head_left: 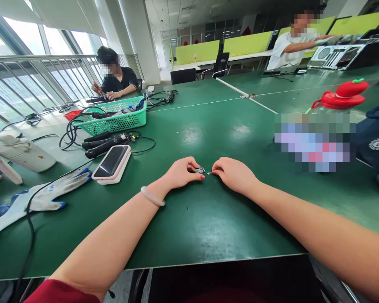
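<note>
One tiny board (200, 170) sitting on tabletop (208, 219), not far from front edge. Left hand (183, 172) pinching board tight between thumb and forefinger. Right hand (235, 174) gripping small pin (209, 173) in narrow pinch, tip pointing at board, just beside it. Phone (111, 163) and glove (41, 198) lying toward left edge; basket (120, 120) resting farther back.

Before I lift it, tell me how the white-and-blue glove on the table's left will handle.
The glove lies flat and creased, so it would likely droop limply. It looks like thin fabric, so probably light. A black cable crosses it, so lifting may snag that cable.
</note>
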Available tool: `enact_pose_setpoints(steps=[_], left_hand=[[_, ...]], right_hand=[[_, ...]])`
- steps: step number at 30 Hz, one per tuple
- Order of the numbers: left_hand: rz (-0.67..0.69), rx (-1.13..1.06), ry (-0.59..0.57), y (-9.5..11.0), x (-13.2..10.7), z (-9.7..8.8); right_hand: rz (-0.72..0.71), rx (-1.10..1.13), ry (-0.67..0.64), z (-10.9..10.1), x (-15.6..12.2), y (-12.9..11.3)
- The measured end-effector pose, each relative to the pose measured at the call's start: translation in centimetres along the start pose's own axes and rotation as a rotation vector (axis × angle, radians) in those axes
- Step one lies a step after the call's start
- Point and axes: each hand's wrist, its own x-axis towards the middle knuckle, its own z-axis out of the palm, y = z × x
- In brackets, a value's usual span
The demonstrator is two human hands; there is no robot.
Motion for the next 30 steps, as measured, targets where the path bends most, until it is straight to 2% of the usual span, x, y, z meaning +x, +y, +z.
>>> enact_pose_setpoints(steps=[3, 6, 10, 15, 22, 26, 30], left_hand=[[0.011, 0.028, 0.003, 0.0, -0.1, 0.1], [0.026, 0.062, -0.004, 0.0, -0.1, 0.1], [0.054, 0.105, -0.018, 0.0, -0.2, 0.2], [0.059, 0.144, -0.015, 0.1, -0.3, 0.3], [0.050, -0.104, -0.013, -0.1, 0.1, 0.3], [0.022, -0.177, -0.015, 0.2, 0.0, 0.2], [-0.038, -0.339, -0.082, 0.9, -0.4, 0.5]], right_hand=[[-0.013, 0.060, 0.115, -0.3, -0.2, -0.2], [-0.089, 0.139, 0.189, -0.4, -0.4, -0.8], [-0.161, 0.138, 0.169, 0.0, -0.6, -1.5], [-0.165, 0.111, 0.131, 0.3, -0.6, -1.6], [-0.157, 0.116, 0.176, 0.1, -0.7, -1.1], [-0.152, 0.099, 0.198, 0.3, -0.8, -1.2], [-0.162, 0.066, 0.195, 0.6, -0.9, -1.6]])
